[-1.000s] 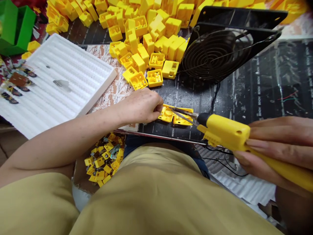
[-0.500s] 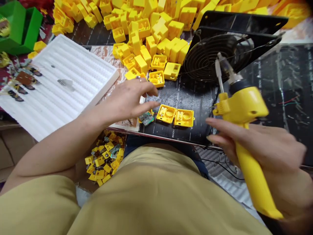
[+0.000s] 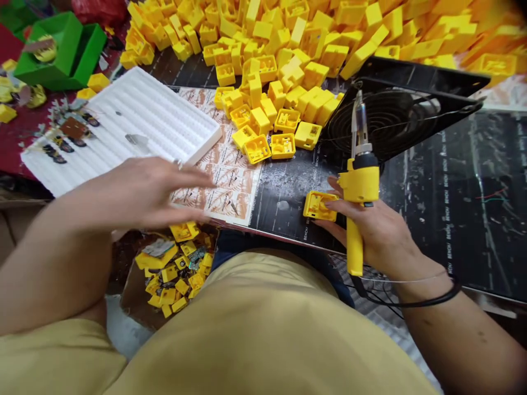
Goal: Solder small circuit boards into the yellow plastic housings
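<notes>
My left hand (image 3: 164,189), its fingers spread and with nothing in it, hovers at the table edge above the box of yellow parts (image 3: 177,274). Just under it, a yellow case with a green board (image 3: 158,255) hangs over or rests on the box's contents. My right hand (image 3: 362,219) has the yellow soldering tool (image 3: 360,184) between thumb and palm, tip up. Its fingertips also pinch an open yellow case (image 3: 315,206) on the black mat (image 3: 284,192). Whether a second case is behind the fingers is hidden.
Many yellow cases (image 3: 284,71) are heaped along the back. A black fan (image 3: 387,120) leans behind the tool. At the left lie a white foam board (image 3: 152,115) with wired parts (image 3: 74,131) and green bins (image 3: 57,49). A black cable hangs by my right wrist.
My left hand has moved left and down, off the mat; the case with the green board has left the mat too. My right hand has come left onto a yellow case, turning the tool upright.
</notes>
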Demonstrator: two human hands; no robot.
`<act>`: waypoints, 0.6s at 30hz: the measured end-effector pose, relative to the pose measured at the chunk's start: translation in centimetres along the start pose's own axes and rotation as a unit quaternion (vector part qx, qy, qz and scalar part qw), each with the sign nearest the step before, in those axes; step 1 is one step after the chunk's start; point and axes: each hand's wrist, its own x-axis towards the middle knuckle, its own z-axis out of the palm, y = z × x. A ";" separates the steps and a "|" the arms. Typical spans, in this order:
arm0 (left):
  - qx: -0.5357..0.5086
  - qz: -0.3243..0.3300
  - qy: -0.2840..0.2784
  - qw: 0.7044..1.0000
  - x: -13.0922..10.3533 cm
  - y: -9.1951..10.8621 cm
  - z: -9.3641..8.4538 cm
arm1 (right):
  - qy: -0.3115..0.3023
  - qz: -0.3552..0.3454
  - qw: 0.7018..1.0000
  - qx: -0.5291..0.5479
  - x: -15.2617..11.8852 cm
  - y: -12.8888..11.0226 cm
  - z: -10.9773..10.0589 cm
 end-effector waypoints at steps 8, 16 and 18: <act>0.079 -0.051 0.012 0.996 9.9 -0.9 5.3 | -0.005 0.048 0.998 0.030 0.5 -1.3 1.4; -0.067 0.131 -0.245 0.958 8.5 0.5 4.6 | -0.032 0.061 0.995 0.075 0.1 -0.8 1.8; -0.106 0.098 -0.207 0.968 7.7 0.8 5.1 | -0.039 0.070 0.993 0.087 0.0 -0.9 1.7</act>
